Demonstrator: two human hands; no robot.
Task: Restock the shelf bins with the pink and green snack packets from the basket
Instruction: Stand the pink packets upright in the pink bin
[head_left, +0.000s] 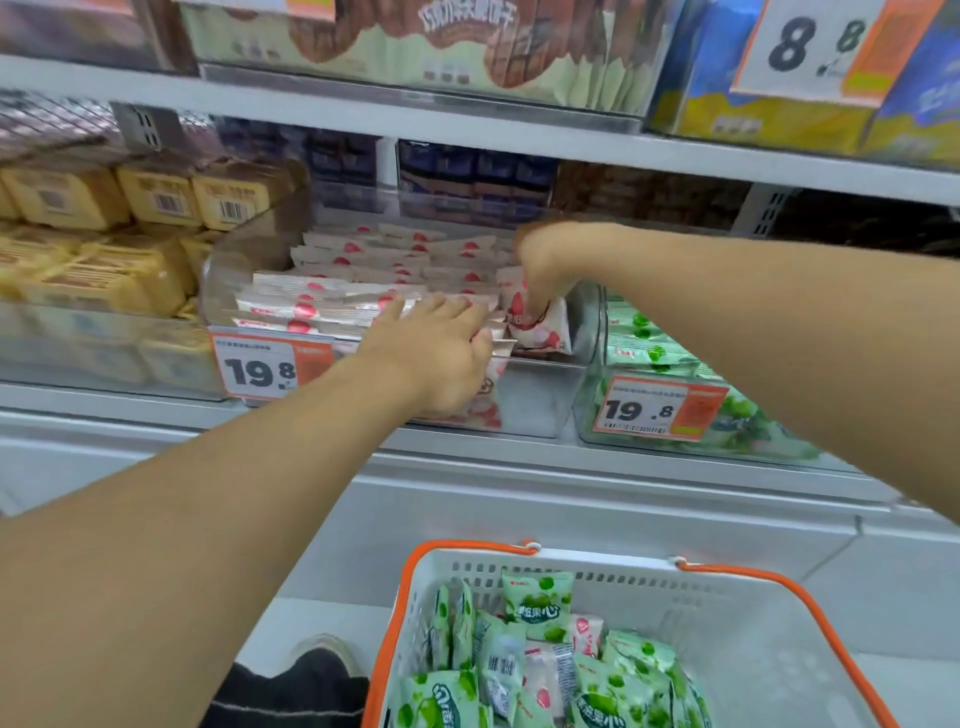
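Pink packet (535, 322) in right hand (545, 260), beside left hand (441, 343).

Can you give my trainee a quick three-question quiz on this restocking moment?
1. True or false: the right hand grips a pink packet over the pink bin.
2. Which packet colour dominates the basket? A pink, B green, C yellow.
3. Fill in: the green bin sits to the ___ of the pink bin.

Key
1. True.
2. B; green packets fill most of it, with a few pink ones between.
3. Right. Meanwhile the left hand rests on the stacked pink packets.
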